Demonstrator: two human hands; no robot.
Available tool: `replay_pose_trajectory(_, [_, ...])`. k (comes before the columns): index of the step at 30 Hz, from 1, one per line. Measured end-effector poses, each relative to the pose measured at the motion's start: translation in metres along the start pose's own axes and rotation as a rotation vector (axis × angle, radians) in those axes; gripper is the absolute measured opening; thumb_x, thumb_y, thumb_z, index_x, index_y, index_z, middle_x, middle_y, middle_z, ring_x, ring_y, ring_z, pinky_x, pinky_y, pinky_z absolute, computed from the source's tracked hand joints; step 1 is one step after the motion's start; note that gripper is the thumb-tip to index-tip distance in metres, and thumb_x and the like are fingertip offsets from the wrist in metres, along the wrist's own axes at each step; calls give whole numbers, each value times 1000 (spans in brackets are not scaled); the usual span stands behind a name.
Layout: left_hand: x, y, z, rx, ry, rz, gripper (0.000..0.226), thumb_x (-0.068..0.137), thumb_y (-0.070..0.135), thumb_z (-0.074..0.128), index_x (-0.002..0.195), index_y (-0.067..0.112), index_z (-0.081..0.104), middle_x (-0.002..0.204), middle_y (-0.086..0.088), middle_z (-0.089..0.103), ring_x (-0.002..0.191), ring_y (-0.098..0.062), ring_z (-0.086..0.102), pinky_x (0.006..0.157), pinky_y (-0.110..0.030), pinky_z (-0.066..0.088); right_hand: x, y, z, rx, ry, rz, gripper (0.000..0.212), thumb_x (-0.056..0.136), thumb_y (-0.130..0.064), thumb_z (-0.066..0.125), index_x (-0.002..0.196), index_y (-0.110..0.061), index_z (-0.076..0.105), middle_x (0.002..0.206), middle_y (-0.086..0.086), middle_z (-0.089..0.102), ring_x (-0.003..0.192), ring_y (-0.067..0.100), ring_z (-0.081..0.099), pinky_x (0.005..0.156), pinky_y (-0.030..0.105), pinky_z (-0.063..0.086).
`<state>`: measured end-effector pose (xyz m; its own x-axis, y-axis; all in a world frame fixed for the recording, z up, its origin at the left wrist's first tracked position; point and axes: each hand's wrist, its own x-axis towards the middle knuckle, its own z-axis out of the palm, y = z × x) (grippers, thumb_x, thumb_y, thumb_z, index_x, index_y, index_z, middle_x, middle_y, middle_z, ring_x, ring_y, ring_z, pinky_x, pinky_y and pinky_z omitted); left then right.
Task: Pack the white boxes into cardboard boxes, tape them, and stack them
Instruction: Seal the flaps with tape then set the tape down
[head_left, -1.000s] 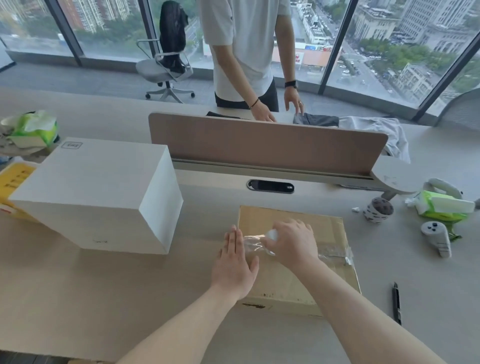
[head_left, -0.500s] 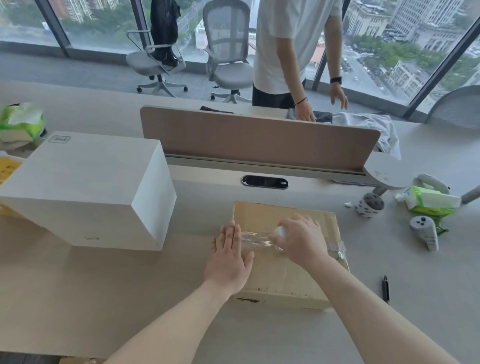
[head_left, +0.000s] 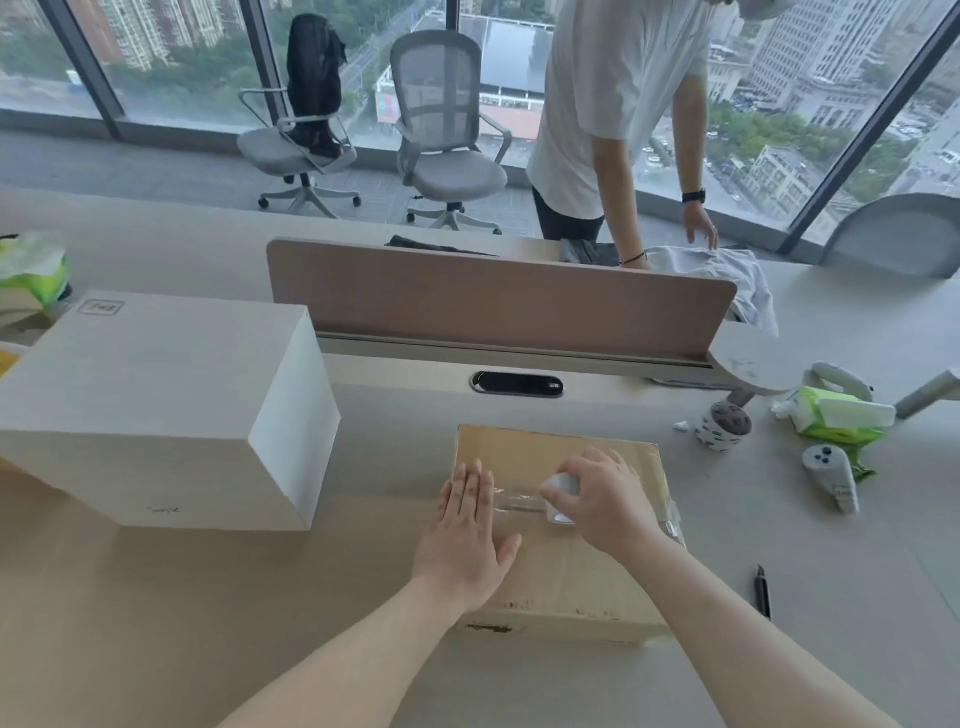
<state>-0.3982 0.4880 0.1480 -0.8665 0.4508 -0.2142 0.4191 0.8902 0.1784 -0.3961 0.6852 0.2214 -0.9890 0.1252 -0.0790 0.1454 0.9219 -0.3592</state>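
Observation:
A closed cardboard box (head_left: 566, 582) lies flat on the desk in front of me. My left hand (head_left: 467, 535) presses flat on its left edge, fingers straight, over the end of a clear tape strip (head_left: 514, 503). My right hand (head_left: 602, 499) grips a small white tape roll (head_left: 560, 498) on the box top, with the strip stretched between the two hands. A large white box (head_left: 161, 405) stands on the desk to the left, apart from both hands.
A desk divider (head_left: 493, 296) runs behind the box. At right lie a patterned cup (head_left: 723, 426), a green wipes pack (head_left: 836, 415), a white controller (head_left: 831, 475) and a black pen (head_left: 762, 592). A person (head_left: 618, 119) stands beyond the divider. Two office chairs stand by the window.
My right hand has drawn the tape roll a little further right along the box top. My left hand stays pressed on the left end. The person opposite has shifted right.

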Motion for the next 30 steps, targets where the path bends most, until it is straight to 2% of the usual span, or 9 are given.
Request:
replay_pose_trajectory(9, [-1, 1, -7, 30, -49, 15, 83, 98, 64, 2, 148, 6, -29, 153, -11, -41, 143, -25, -36, 122, -39, -14, -11, -12, -2, -298, -8, 68, 35, 95, -50, 50, 115, -26, 66, 114, -3, 60, 114, 23, 46, 99, 36, 33])
replay_pose_trajectory(11, [0, 2, -7, 30, -53, 17, 83, 98, 64, 1, 148, 5, -29, 153, -12, -41, 143, -26, -37, 122, -40, -13, -10, -10, -4, -292, -32, 57, 41, 96, -52, 48, 125, -26, 62, 120, -2, 57, 117, 23, 44, 102, 37, 33])
replay_pose_trajectory(14, [1, 4, -8, 70, -74, -1, 82, 99, 62, 2, 149, 3, -25, 153, -16, -38, 143, -30, -36, 122, -43, -12, -8, -6, -12, -105, -59, 67, 47, 97, -51, 50, 134, -24, 57, 129, -2, 52, 124, 23, 41, 105, 36, 34])
replay_pose_trajectory(16, [2, 6, -12, 88, -67, -4, 81, 100, 60, 4, 149, 1, -23, 154, -18, -35, 144, -32, -33, 123, -45, -10, -11, 6, -16, 34, -51, 95, 38, 95, -48, 55, 123, -24, 63, 120, -6, 55, 120, 21, 45, 98, 32, 38])
replay_pose_trajectory(19, [7, 17, -13, 62, -45, 49, 78, 103, 55, 10, 149, 2, -25, 156, -16, -34, 145, -29, -32, 123, -45, -9, -17, 19, -18, 224, -64, 173, 34, 89, -54, 61, 109, -27, 63, 108, -11, 55, 105, 15, 52, 82, 29, 44])
replay_pose_trajectory(22, [9, 30, -5, -10, -44, 36, 84, 99, 61, 12, 149, 7, -29, 156, -9, -37, 144, -24, -34, 122, -40, -13, -18, 15, -15, 182, -25, 149, 31, 88, -55, 63, 98, -25, 63, 98, -10, 56, 96, 14, 51, 70, 25, 36])
replay_pose_trajectory(24, [9, 33, 1, 9, -19, 6, 87, 97, 66, 10, 149, 9, -29, 155, -8, -38, 144, -23, -35, 122, -40, -14, -17, 13, -15, 5, 14, 104, 30, 90, -54, 59, 93, -25, 64, 95, -8, 57, 98, 17, 50, 76, 29, 34])
replay_pose_trajectory(27, [9, 35, 3, 38, -26, -2, 87, 94, 68, 4, 149, 10, -30, 155, -8, -39, 143, -23, -36, 122, -41, -13, -15, 21, -18, -293, 15, 121, 36, 91, -56, 52, 108, -29, 67, 112, -5, 60, 115, 22, 48, 96, 36, 31])
replay_pose_trajectory(30, [10, 38, -2, 71, -49, -10, 87, 94, 68, 3, 148, 10, -31, 155, -10, -40, 143, -24, -36, 122, -42, -12, -14, 32, -18, -252, -8, 79, 41, 93, -57, 51, 121, -30, 64, 122, -3, 56, 120, 22, 44, 103, 36, 30])
